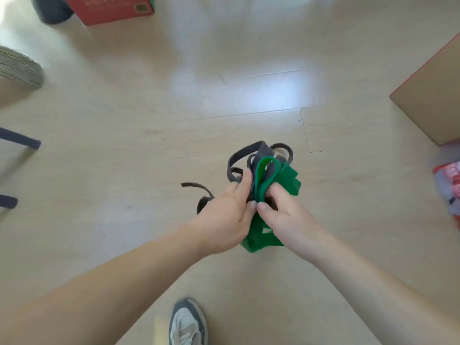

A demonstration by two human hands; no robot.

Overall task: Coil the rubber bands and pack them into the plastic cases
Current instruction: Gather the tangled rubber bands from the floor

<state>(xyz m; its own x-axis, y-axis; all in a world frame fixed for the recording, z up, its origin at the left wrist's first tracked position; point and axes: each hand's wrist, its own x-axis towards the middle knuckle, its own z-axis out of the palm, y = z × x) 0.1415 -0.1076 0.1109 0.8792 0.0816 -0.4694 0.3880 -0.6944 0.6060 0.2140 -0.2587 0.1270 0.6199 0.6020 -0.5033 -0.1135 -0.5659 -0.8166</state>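
Observation:
A tangled bunch of flat rubber bands hangs in the air above the floor, held between both hands. The dark grey bands [261, 151] loop out at the top and trail off to the left. The green bands [290, 179] stick out to the right and hang below the hands. My left hand [229, 217] grips the bunch from the left, fingers curled round the grey bands. My right hand [281, 212] pinches a green band with thumb and fingers. No plastic case is in view.
A pale wooden floor [149, 120] lies below. A red cardboard box [109, 8] stands at the far left top, a brown cardboard box [433, 95] at the right, a red-and-white packet [450, 190] at the right edge. My shoe [188, 322] shows at the bottom. Dark furniture legs [22, 140] stand at the left.

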